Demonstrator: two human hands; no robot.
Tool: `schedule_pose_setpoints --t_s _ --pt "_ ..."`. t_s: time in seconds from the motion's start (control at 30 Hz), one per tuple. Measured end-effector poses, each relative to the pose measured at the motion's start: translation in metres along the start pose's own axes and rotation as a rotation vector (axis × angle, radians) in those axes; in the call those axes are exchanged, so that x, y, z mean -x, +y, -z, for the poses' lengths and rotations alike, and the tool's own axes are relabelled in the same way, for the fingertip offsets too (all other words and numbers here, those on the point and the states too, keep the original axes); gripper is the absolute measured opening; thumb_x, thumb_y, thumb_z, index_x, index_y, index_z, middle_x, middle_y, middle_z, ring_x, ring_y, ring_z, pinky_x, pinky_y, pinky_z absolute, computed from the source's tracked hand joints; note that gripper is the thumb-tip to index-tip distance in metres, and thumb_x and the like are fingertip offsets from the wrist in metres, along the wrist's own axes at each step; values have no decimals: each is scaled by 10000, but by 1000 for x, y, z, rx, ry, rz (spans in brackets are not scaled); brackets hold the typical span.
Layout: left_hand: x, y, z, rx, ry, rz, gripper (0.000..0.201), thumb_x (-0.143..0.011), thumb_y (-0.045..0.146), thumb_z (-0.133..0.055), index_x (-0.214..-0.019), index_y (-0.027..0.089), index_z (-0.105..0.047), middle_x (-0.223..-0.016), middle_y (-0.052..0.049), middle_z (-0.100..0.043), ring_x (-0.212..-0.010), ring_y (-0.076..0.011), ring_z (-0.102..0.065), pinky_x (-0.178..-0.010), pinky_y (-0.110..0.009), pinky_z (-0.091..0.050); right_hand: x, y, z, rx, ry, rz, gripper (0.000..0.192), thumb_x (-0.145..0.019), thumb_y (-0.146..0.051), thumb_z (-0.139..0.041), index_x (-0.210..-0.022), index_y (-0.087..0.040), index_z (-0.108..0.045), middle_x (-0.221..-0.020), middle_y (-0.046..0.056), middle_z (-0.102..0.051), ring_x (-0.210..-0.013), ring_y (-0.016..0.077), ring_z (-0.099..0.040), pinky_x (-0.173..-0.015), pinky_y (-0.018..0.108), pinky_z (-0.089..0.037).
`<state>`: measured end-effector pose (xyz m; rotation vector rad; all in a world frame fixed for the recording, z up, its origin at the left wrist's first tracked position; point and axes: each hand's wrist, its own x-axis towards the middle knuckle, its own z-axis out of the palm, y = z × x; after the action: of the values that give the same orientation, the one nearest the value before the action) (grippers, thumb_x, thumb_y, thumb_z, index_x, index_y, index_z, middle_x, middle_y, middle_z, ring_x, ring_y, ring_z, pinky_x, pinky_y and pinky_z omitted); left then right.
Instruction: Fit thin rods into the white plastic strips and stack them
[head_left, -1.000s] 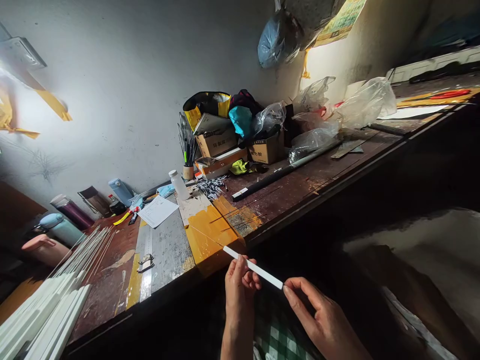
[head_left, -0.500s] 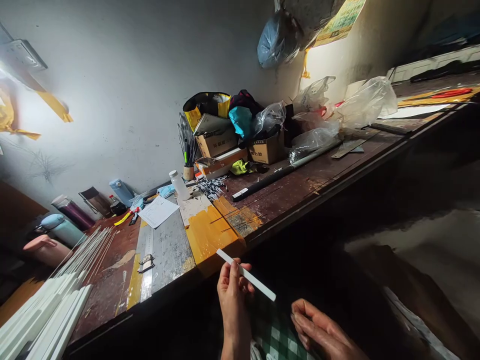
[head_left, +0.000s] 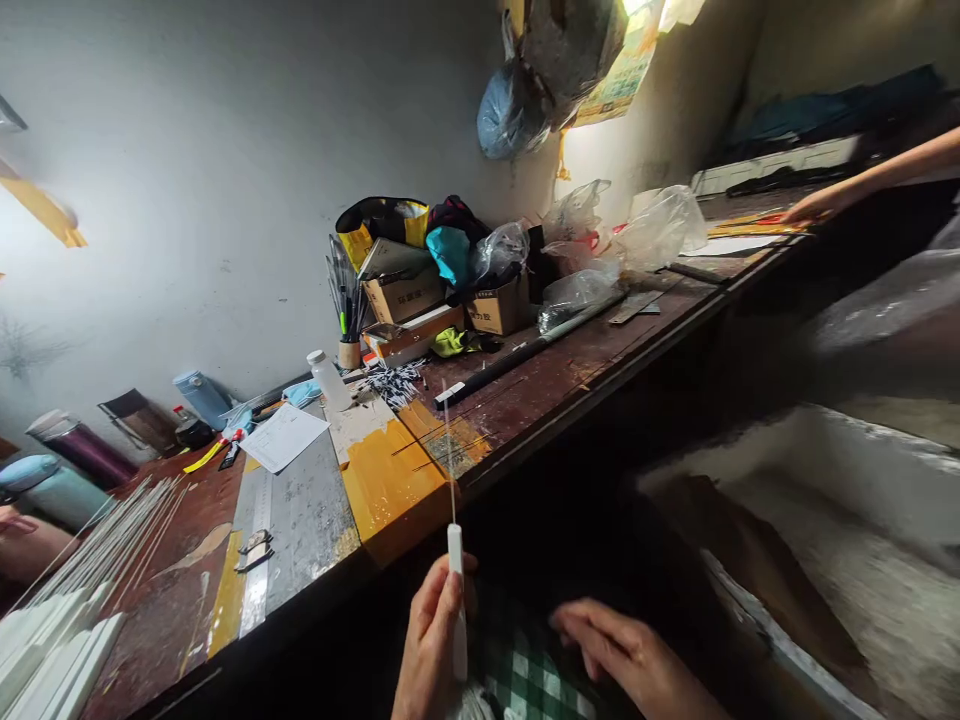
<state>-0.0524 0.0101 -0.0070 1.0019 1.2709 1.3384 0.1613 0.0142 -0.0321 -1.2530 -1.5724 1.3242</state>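
My left hand (head_left: 433, 625) is closed round a flat white plastic-looking strip (head_left: 456, 555), which stands nearly upright in front of the table's edge. From the strip's upper end runs a very thin pale rod (head_left: 450, 450), pointing up across the yellow-taped patch (head_left: 390, 480). My right hand (head_left: 619, 645) is apart from the strip, lower right of it, over a green checked cloth (head_left: 525, 670). Its fingers are stretched to the left, slightly blurred at the tips, and nothing shows in them.
On the left of the table lie several white strips (head_left: 71, 650) with thin rods (head_left: 142, 530). A white bottle (head_left: 328, 380), a paper sheet (head_left: 285, 437) and a long black tube (head_left: 495, 370) lie farther back. Another person's arm (head_left: 870, 190) reaches in at far right.
The strip has turned from slanting to nearly upright, and the thin rod now shows at its top. My right hand has shifted left. The view has swung right, bringing another person's arm in.
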Motion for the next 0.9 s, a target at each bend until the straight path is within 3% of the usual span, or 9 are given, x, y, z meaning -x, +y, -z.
schedule_pose_setpoints --t_s 0.03,0.17,0.3,0.37,0.47,0.63,0.77,0.9 --pt "3 -6 0 -10 -53 20 459 -802 581 -562 -991 176 -668 -619 11 -445 -576 -125 -364 -522 -244 -266 -7 -11 2 -16 32 23 365 -899 -527 -479 -899 -247 -713 -671 -2 -621 -655 169 -565 -682 274 -485" --pt "14 -26 -2 14 -213 100 467 -822 586 -532 -952 159 -671 -537 35 -371 -503 -103 -298 -488 -251 -212 -33 -50 1 -267 11 147 400 -923 -477 -502 -1214 -224 -609 -1018 51 -685 -718 146 -587 -706 282 -486" --pt "21 -34 -4 29 -249 163 450 -801 586 -565 -924 167 -675 -540 54 -296 -489 -87 -245 -477 -247 -160 -45 -61 -10 -452 -40 154 311 -869 -433 -609 -1023 -179 -701 -902 61 -717 -674 142 -611 -622 265 -471" --pt "23 -37 -5 27 -224 190 450 -785 594 -581 -911 173 -680 -564 51 -288 -507 -87 -236 -487 -244 -153 -47 -59 -14 -488 5 141 285 -845 -426 -641 -919 -161 -716 -818 54 -715 -653 142 -611 -612 264 -472" --pt "27 -42 -5 -7 -171 165 465 -766 600 -599 -915 170 -692 -585 39 -312 -537 -94 -261 -510 -242 -184 -48 -55 -13 -490 94 147 288 -836 -428 -650 -906 -153 -698 -789 45 -702 -632 129 -583 -618 264 -468" --pt "35 -49 -8 -100 -34 43 432 -734 557 -656 -928 179 -730 -635 -12 -534 -593 -137 -437 -563 -245 -334 -55 -53 -3 -455 233 167 275 -788 -434 -694 -766 -174 -606 -710 -18 -626 -596 104 -514 -615 249 -431" --pt "35 -48 -13 -91 43 -8 388 -691 509 -714 -901 185 -744 -730 -43 -661 -708 -194 -560 -654 -259 -423 -59 -57 1 -403 226 181 313 -783 -457 -694 -727 -177 -565 -685 -26 -601 -562 95 -485 -574 240 -406" --pt "31 -42 -17 31 108 36 423 -673 506 -738 -935 175 -718 -712 -32 -656 -664 -167 -570 -627 -243 -442 -50 -57 1 -368 149 198 328 -834 -503 -624 -912 -192 -556 -730 -3 -652 -566 114 -524 -549 239 -428"
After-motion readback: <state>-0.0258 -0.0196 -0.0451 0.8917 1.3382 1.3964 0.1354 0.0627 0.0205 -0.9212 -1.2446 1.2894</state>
